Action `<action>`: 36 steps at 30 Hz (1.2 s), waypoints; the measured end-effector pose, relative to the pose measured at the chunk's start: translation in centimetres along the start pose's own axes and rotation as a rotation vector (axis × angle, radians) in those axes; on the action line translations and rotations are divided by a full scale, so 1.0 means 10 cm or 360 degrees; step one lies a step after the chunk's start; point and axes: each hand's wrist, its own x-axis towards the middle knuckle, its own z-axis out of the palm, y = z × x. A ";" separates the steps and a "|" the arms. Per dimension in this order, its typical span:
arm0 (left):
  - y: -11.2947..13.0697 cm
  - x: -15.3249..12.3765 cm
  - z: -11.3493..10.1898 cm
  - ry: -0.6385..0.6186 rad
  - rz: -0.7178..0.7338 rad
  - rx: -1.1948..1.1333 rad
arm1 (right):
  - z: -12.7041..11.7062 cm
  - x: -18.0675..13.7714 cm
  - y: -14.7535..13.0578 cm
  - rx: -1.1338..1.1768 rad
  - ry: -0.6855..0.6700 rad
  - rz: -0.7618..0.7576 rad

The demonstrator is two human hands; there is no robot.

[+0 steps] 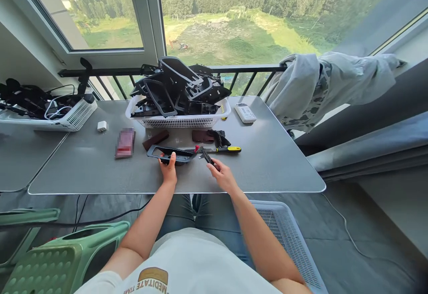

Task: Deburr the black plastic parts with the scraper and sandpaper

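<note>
A flat black plastic frame part (172,154) lies on the grey table (267,160) in front of me. My left hand (169,171) grips its near edge, fingers closed round it. My right hand (222,174) is closed on the dark handle of a small tool (207,157) whose tip points at the frame's right end. Just behind lies a screwdriver with a yellow and black handle (227,149) and a black glove (219,138).
A white basket (177,120) piled with black plastic parts stands behind. A second basket with cables (67,118) sits at left. A remote (245,112), white charger (101,126), dark pads (155,139), green stool (63,258) and a floor basket (287,240) surround me.
</note>
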 end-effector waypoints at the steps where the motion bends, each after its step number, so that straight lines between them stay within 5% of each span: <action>1: -0.02 0.02 0.00 -0.0004 -0.0012 -0.0013 | 0.02 0.01 0.05 0.0087 -0.0005 0.0050; 13: 0.03 0.09 0.01 -0.0063 -0.0145 -0.0170 | 0.03 0.08 0.22 0.0737 0.0033 0.0243; 36: 0.04 0.10 0.05 -0.0015 -0.0249 -0.0341 | 0.01 0.04 0.18 0.0762 -0.0009 0.0203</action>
